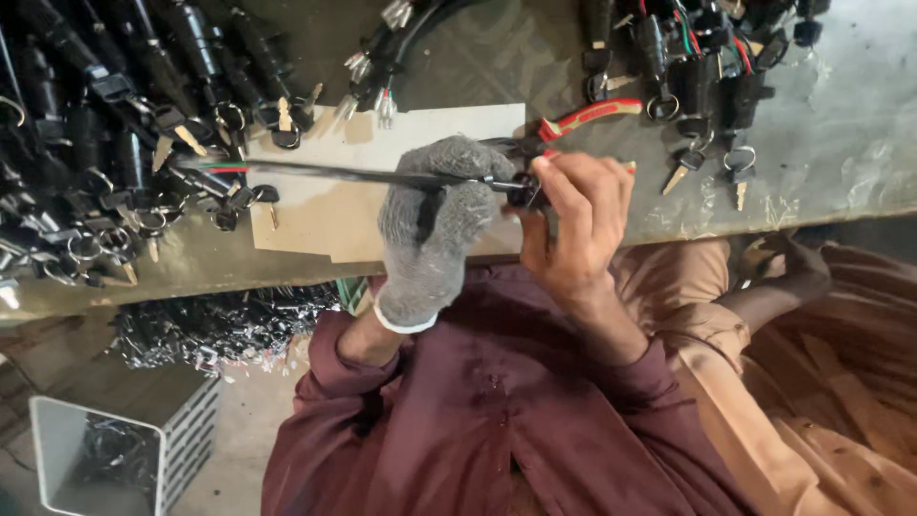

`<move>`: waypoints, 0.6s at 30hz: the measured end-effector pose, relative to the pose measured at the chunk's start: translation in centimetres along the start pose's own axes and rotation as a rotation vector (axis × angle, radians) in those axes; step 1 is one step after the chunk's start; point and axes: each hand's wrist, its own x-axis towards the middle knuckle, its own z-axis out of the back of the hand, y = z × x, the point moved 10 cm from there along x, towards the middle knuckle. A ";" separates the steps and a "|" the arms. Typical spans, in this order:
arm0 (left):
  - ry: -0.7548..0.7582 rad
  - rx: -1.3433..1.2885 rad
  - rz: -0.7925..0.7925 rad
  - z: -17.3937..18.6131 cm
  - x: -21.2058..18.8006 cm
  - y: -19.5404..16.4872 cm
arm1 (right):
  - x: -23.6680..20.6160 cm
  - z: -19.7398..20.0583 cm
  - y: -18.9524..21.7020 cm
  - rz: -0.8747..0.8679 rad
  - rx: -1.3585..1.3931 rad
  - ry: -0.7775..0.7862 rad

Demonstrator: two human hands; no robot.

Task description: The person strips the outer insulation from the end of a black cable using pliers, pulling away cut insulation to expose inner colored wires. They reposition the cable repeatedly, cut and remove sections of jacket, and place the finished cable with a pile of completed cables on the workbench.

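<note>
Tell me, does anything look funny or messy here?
One thing stands out: only the left hand wears a grey knitted glove; the right hand is bare. Both grip a black cable with a small black part at its end. The heaps of black switches with keys look jumbled, but nothing looks broken or spilled.

We wear a grey knitted glove on our left hand, our right hand bare, with maroon sleeves.

Black sheathed cable, horizontal, held taut.
</note>
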 end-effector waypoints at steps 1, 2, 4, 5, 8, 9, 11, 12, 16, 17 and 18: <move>0.053 -0.040 -0.013 -0.2 0.2 -0.5 | -0.5 -0.7 -0.9 -0.091 0.157 0.075; 0.096 -0.055 0.004 -0.4 0.4 -0.8 | -1.0 -1.6 -1.8 -0.185 0.312 0.149; 0.173 -0.057 0.067 -0.5 0.8 -0.9 | -1.6 -2.5 -2.4 -0.289 0.622 0.204; 0.213 -0.047 0.105 -0.7 1.1 -0.8 | -1.8 -3.0 -2.5 -0.334 0.772 0.224; 0.202 0.712 0.153 0.4 1.7 -0.4 | -1.0 -1.4 -0.9 -0.098 0.607 0.141; 0.191 0.563 0.093 0.0 2.0 -1.2 | -1.0 -1.4 -1.0 -0.096 0.557 0.141; 0.166 0.264 -0.013 -0.4 2.1 -2.8 | -1.1 -1.4 -1.2 -0.101 0.460 0.144; 0.209 0.383 -0.084 -1.0 2.0 -3.4 | -1.2 -1.5 -1.2 -0.100 0.424 0.159; 0.370 0.774 -0.256 -2.2 1.7 -4.1 | -1.2 -2.1 -0.7 -0.030 0.228 0.245; 0.413 0.850 -0.281 -2.3 1.7 -3.9 | -1.1 -2.4 -0.3 0.010 0.159 0.266; 0.434 0.841 -0.278 -2.2 1.9 -3.6 | -0.9 -2.4 -0.4 -0.017 0.189 0.261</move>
